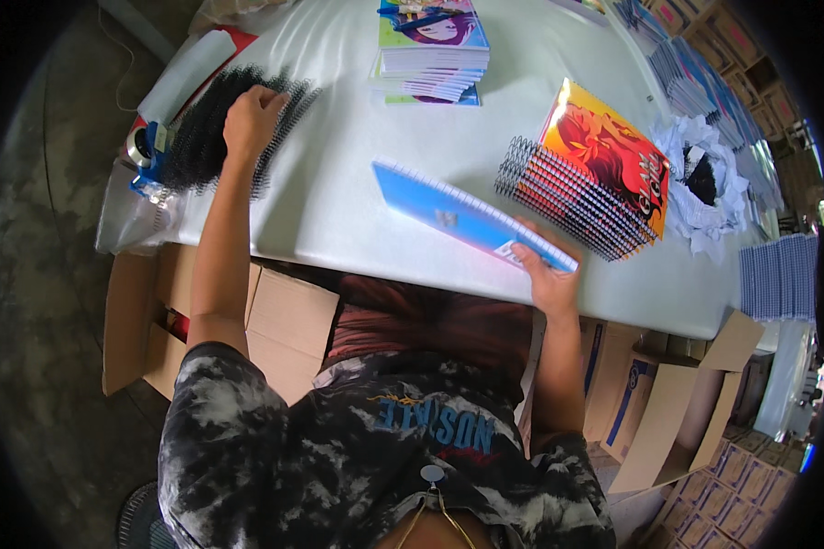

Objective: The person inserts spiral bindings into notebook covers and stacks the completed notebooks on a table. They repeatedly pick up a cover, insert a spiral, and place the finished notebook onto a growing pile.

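My left hand reaches into a heap of black spiral binding coils at the left of the table. Its fingers are pinched together on a coil at the heap's right side. In front of me, my right hand grips the right end of a blue-covered notebook, thumb on the cover. The notebook is held tilted above the table's near edge, with a row of punched holes along its upper long edge. To its right lies a stack of spiral-bound notebooks with a red and orange cover on top.
A stack of notebooks with pens on top stands at the far middle of the white table. A blue tape dispenser sits by the coils. Crumpled white paper lies at right. Open cardboard boxes stand below the near edge.
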Available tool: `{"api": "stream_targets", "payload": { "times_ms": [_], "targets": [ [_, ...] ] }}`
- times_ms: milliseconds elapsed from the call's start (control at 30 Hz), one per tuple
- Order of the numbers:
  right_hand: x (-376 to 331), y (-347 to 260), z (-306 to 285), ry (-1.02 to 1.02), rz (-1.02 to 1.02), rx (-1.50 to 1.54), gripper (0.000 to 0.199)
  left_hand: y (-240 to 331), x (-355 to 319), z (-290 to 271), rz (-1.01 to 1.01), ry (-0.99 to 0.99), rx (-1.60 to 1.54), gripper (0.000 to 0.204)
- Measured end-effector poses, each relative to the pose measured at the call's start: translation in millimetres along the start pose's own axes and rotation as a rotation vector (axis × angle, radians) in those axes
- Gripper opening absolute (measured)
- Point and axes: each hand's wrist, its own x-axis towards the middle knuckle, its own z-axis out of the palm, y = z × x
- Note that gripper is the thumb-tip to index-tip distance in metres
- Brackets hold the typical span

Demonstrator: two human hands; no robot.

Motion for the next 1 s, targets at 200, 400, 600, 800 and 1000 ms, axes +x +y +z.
{"api": "stream_targets", "payload": {
  "times_ms": [200,400,600,800,1000],
  "targets": [
    [13,-3,0,0.092,0.031,-0.033,0.027,43,-45,-4,0.246,-0.214,-0.408,0.036],
    [16,-1,2,0.145,0.005,-0.079,0.028,78,-95,-15,0.392,-0.541,-0.844,0.027],
    [15,-5,0,0.105,0.037,-0.132,0.026,82,-92,-18,0.336,-0.67,-0.746,0.039],
    [15,-10,6,0.032,-0.033,-0.073,0.026,92,-85,-25,0.196,-0.779,-0.783,0.048],
    [17,-2,3,-0.053,-0.141,-0.105,0.029,96,-65,-37,-0.057,-0.991,-0.903,0.047]
  ]
}}
